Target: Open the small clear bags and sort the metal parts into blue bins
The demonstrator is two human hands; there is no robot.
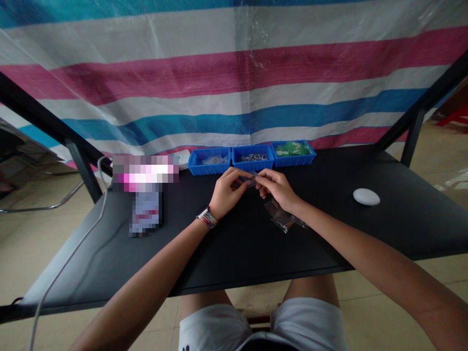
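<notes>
Between my two hands, a small clear plastic bag (251,181) is held just in front of the blue bins. My left hand (228,190) pinches its left side, a woven band and watch around that wrist. The fingers of my right hand (276,187) are closed on the bag's right edge. Several flat clear bags (280,216) lie on the black table (234,258) below my right wrist, partly hidden by it. What the held bag contains is too small to make out.
Three blue bins line the table's back: one with clear bags (215,160), one with metal screw-like pieces (253,157), one with green packets (292,148). A white oval object (366,197) lies at right. Blurred items (146,209) and a white cable (73,247) are at left.
</notes>
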